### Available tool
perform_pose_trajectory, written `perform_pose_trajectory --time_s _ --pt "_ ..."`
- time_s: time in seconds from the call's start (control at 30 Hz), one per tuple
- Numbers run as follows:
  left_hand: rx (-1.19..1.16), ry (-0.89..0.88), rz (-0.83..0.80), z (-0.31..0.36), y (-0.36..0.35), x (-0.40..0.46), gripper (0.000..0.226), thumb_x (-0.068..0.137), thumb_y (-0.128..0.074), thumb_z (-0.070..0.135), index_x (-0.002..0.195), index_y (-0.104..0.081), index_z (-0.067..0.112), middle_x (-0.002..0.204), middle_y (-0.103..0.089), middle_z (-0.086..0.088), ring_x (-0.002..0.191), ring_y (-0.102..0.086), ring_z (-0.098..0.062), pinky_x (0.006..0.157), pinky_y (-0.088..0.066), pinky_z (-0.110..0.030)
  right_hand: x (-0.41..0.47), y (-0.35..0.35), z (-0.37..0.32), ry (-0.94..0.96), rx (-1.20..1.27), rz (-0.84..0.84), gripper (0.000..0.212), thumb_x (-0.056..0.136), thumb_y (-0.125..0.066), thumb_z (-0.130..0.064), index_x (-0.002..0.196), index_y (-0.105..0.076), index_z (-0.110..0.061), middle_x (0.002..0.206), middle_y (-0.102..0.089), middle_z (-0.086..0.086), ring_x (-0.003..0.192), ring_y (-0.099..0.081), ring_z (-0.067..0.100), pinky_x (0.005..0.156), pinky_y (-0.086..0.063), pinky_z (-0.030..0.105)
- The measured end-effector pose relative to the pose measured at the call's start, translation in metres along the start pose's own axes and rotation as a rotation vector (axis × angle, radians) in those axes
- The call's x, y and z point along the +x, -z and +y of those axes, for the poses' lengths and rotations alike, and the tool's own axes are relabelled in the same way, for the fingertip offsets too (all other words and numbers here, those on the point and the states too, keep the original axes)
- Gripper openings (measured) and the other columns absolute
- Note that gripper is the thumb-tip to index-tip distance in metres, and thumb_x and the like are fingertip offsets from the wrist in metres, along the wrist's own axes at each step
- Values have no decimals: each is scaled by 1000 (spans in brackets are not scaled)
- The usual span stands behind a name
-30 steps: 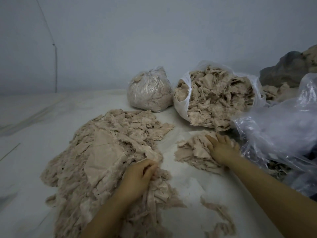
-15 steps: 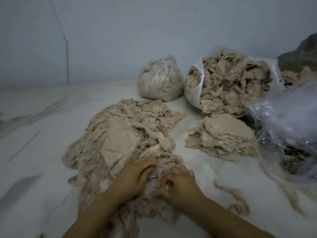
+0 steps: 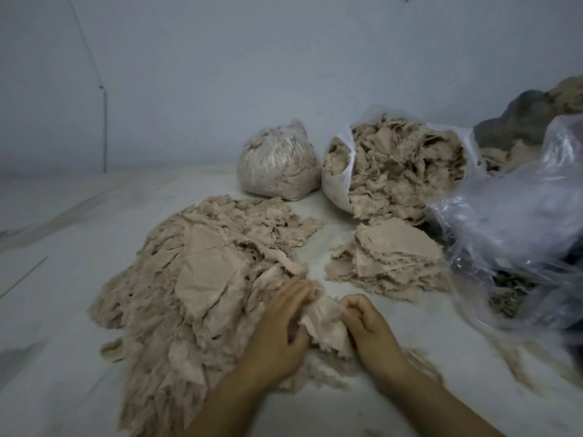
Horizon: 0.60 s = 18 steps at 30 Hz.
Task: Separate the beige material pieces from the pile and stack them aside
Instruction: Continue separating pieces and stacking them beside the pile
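A big loose pile of beige material pieces [image 3: 202, 279] spreads over the left and middle of the pale floor. To its right lies a smaller, flatter stack of beige pieces [image 3: 391, 263]. Between my hands sits one crumpled beige piece [image 3: 326, 326] at the pile's near right edge. My right hand [image 3: 369, 326] pinches its right side with curled fingers. My left hand [image 3: 280, 329] lies on the pile beside the piece, fingers fairly straight and touching its left side.
A tied clear bag of beige scraps [image 3: 277, 165] stands at the back. An open white bag full of beige pieces [image 3: 397, 171] lies next to it. Crumpled clear plastic [image 3: 517, 234] fills the right side, and loose shreds [image 3: 422, 357] lie near my right wrist.
My right hand left the small stack and came to the pile beside my left hand, then pinched a piece. That piece now stands partly drawn out between both hands.
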<state>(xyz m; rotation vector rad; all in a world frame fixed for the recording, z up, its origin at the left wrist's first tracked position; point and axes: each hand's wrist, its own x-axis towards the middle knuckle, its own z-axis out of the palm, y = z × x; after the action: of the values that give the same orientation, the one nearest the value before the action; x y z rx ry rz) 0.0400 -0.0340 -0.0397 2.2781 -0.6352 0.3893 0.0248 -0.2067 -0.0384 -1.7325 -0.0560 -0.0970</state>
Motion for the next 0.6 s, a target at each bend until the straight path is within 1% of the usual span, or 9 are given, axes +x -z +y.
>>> perform_pose_trajectory --time_s 0.07,0.13,0.2,0.23,0.27,0.3,0.33,0.43,0.6 --pt "3 9 -138 -1 -13 2 58 84 -46 27 136 -32 46 143 -29 30 137 -23 4 112 -20 -16 3 1 0 -13 142 56 12 100 -43 -11 95 -53 -14 85 -61 6 71 -59 8 65 -48 21" --pt "23 52 -92 -7 -20 8 51 82 -47 24 132 -52 29 131 -53 13 125 -45 -8 103 -29 -12 3 1 0 -10 204 29 11 99 -43 -24 107 -50 -24 103 -62 7 89 -62 17 77 -52 26" --pt "-13 96 -44 -4 -20 12 42 77 -50 22 116 -66 23 111 -64 12 107 -58 -9 90 -34 -6 2 0 4 15 83 -70 26 91 -59 -36 113 -47 -33 114 -56 -8 100 -59 10 79 -49 17" --pt "-12 88 -48 -3 -19 13 39 77 -51 27 111 -68 26 107 -64 17 102 -59 -5 87 -36 -7 2 -1 6 58 -46 -115 35 84 -70 -38 112 -48 -37 113 -54 -18 100 -57 3 78 -46 12" --pt "-9 76 -53 -4 -19 12 35 78 -50 33 108 -68 30 105 -64 20 99 -58 -1 86 -37 -8 3 -3 7 117 -162 -113 34 80 -74 -38 107 -53 -38 107 -56 -22 95 -56 -1 74 -44 9" --pt "-18 82 -46 -6 -20 11 30 81 -51 36 104 -69 30 102 -65 20 96 -57 1 84 -38 -9 5 -4 8 169 -220 -42 22 81 -73 -32 98 -59 -35 97 -61 -19 88 -58 0 70 -44 10" --pt "-26 107 -20 -7 -21 11 22 86 -54 33 99 -70 28 98 -66 19 93 -58 -1 81 -39 -10 7 -4 7 187 -195 54 8 85 -69 -24 88 -64 -29 86 -65 -14 80 -60 5 67 -44 14" --pt "-22 197 71 -11 -23 13 16 92 -57 13 94 -72 17 92 -70 7 89 -62 -11 73 -39 -14 11 -2 9 147 20 235 21 91 -60 -11 76 -66 -25 75 -67 -8 71 -61 9 63 -48 20" --pt "33 194 176 -6 -21 12 21 90 -56 2 98 -73 11 92 -68 5 84 -56 -7 69 -28 6 12 -4 10 124 172 353 29 90 -59 -4 79 -69 -28 79 -69 -9 77 -62 10 69 -50 24"
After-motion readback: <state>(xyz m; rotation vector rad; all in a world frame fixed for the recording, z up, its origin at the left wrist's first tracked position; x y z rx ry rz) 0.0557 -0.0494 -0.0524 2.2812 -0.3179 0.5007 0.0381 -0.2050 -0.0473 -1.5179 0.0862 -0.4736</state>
